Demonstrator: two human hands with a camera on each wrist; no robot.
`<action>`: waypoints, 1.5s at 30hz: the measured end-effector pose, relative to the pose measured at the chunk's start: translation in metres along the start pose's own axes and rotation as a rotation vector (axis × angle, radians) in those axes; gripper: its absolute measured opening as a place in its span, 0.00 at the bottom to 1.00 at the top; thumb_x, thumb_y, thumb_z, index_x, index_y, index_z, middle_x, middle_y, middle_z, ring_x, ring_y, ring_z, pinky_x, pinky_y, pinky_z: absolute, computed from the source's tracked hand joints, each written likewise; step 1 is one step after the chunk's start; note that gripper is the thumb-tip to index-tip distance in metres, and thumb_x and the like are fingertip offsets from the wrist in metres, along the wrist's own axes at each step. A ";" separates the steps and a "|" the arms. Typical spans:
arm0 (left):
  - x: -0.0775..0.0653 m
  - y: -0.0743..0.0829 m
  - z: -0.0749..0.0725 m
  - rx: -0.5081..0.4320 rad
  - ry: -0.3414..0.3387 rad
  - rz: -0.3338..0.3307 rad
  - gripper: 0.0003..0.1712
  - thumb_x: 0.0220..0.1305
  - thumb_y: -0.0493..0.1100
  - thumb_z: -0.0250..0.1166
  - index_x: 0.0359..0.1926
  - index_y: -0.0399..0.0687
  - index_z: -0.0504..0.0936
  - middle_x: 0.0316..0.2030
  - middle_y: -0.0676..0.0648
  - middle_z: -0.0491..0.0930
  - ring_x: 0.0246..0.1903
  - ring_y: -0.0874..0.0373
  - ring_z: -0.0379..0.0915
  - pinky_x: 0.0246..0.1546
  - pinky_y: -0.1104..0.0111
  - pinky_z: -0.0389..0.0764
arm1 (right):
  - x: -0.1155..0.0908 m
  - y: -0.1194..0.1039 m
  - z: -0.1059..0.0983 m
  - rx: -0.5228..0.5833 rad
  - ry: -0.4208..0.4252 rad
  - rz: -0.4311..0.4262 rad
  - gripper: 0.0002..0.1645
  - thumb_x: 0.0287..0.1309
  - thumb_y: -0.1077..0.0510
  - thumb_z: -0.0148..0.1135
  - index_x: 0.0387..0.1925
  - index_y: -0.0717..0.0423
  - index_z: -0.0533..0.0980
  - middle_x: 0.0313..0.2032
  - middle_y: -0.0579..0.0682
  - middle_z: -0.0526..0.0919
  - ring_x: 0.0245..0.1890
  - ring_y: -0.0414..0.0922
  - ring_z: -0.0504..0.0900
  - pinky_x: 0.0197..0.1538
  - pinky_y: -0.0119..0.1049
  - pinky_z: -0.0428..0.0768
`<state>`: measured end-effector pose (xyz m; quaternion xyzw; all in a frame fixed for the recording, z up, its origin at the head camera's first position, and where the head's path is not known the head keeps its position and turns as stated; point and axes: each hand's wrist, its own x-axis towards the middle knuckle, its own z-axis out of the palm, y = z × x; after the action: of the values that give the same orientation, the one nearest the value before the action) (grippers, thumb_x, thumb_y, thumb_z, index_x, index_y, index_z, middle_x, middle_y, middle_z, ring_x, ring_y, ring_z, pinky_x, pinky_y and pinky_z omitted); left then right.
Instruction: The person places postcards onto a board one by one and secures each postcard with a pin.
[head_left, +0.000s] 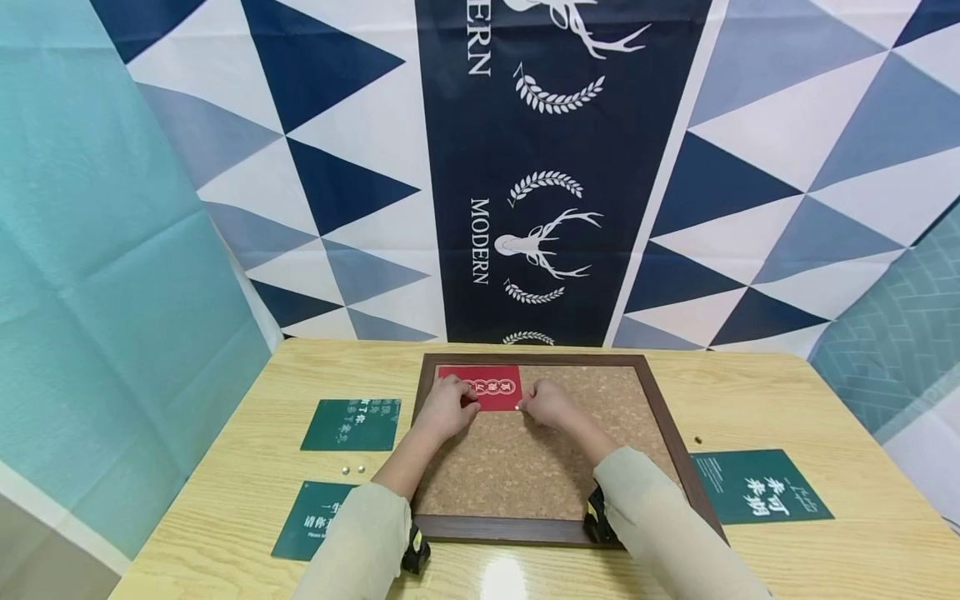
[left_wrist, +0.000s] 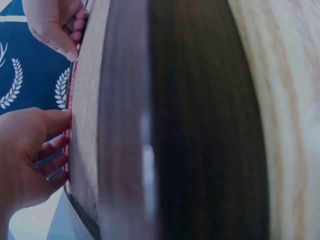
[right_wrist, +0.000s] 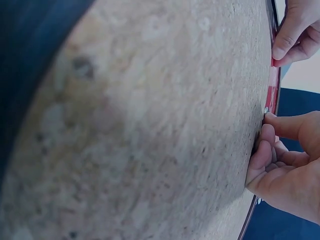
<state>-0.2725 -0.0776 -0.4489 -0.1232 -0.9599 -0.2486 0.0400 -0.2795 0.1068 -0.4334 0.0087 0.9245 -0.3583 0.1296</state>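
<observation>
A red card (head_left: 501, 385) with white characters lies in the upper left corner of a cork board (head_left: 517, 475) with a dark wooden frame. My left hand (head_left: 448, 406) rests on the card's left part, fingers loosely bent and fingertips touching it. At the card's lower right corner my right hand (head_left: 550, 403) pinches a small white round-headed pin (head_left: 517, 407) between thumb and forefinger, its other fingers folded in. The same pin (right_wrist: 266, 110) shows by the right thumb in the right wrist view. In the left wrist view the card is seen almost edge-on.
Two green cards, an upper one (head_left: 351, 425) and a lower one (head_left: 313, 521), lie left of the board. Between them sit two pearly pins (head_left: 353, 469). Another green card (head_left: 761, 486) lies at the right, below a small dark object (head_left: 698, 439). A patterned cloth (head_left: 525, 167) hangs behind.
</observation>
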 end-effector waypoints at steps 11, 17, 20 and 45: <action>0.000 -0.002 0.001 0.007 0.011 0.015 0.08 0.53 0.45 0.63 0.34 0.47 0.81 0.37 0.47 0.74 0.40 0.55 0.66 0.44 0.63 0.72 | -0.002 0.001 0.001 0.031 0.012 -0.024 0.17 0.55 0.60 0.55 0.13 0.55 0.65 0.16 0.47 0.69 0.18 0.40 0.67 0.20 0.28 0.66; -0.003 0.000 0.005 0.038 -0.002 0.026 0.08 0.53 0.45 0.63 0.33 0.47 0.81 0.36 0.48 0.74 0.39 0.56 0.67 0.43 0.64 0.72 | -0.005 0.008 0.002 0.072 0.013 -0.032 0.14 0.55 0.60 0.55 0.16 0.57 0.66 0.17 0.47 0.68 0.19 0.40 0.67 0.21 0.29 0.67; -0.004 0.003 0.006 0.067 -0.010 0.030 0.08 0.54 0.45 0.62 0.34 0.47 0.81 0.36 0.48 0.73 0.40 0.55 0.68 0.46 0.62 0.71 | -0.006 0.012 0.001 0.112 0.027 -0.031 0.09 0.55 0.60 0.55 0.22 0.60 0.69 0.20 0.49 0.71 0.20 0.40 0.70 0.22 0.29 0.69; -0.022 -0.007 -0.033 -0.102 0.102 -0.125 0.24 0.52 0.43 0.64 0.51 0.42 0.73 0.40 0.42 0.73 0.37 0.54 0.67 0.36 0.63 0.74 | -0.030 0.016 -0.062 0.241 0.070 -0.062 0.14 0.57 0.56 0.51 0.36 0.66 0.72 0.28 0.56 0.78 0.24 0.44 0.77 0.29 0.38 0.77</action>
<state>-0.2521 -0.1045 -0.4259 -0.0520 -0.9485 -0.3051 0.0669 -0.2631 0.1616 -0.3925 0.0080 0.8785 -0.4702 0.0840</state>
